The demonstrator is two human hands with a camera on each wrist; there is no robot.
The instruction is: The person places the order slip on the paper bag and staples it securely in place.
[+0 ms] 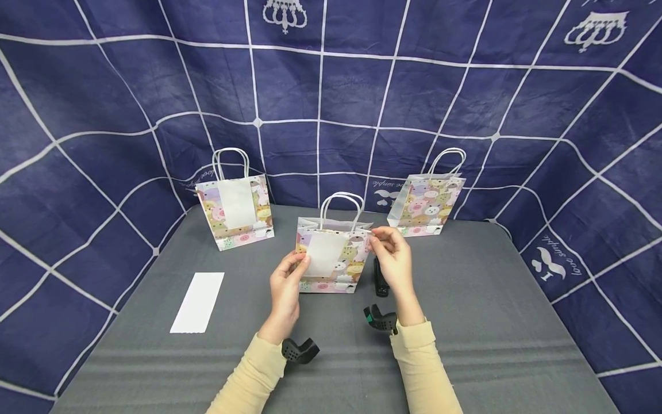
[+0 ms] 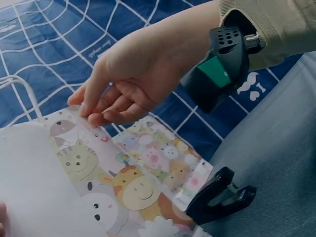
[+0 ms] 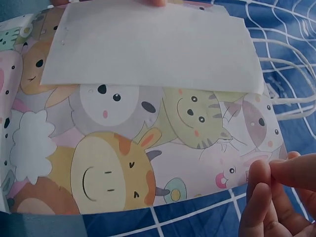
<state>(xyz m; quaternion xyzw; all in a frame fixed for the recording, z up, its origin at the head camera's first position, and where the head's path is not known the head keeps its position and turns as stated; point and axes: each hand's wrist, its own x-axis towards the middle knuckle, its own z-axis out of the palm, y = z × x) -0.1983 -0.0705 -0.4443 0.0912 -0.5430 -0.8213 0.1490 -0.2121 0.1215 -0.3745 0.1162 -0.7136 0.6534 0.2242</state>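
Observation:
A small paper gift bag (image 1: pixel 354 265) with cartoon animals and white twisted handles stands at the middle of the table. A white paper strip (image 1: pixel 324 256) lies flat against its front. My left hand (image 1: pixel 287 284) grips the bag's left side, thumb on the front near the strip. With my right hand (image 1: pixel 395 259) I pinch the bag's upper right corner; the right wrist view shows thumb and fingertips (image 3: pixel 259 173) together at that edge. A black stapler (image 1: pixel 381 279) lies just right of the bag, partly behind my right hand; its jaws show in the left wrist view.
A similar bag (image 1: pixel 262 213) with a white strip on its front stands at the back left. Another patterned bag (image 1: pixel 431 204) stands at the back right. A loose white paper strip (image 1: pixel 197 303) lies on the grey table (image 1: pixel 491 322) at left. Blue grid-patterned cloth (image 1: pixel 341 86) surrounds the table.

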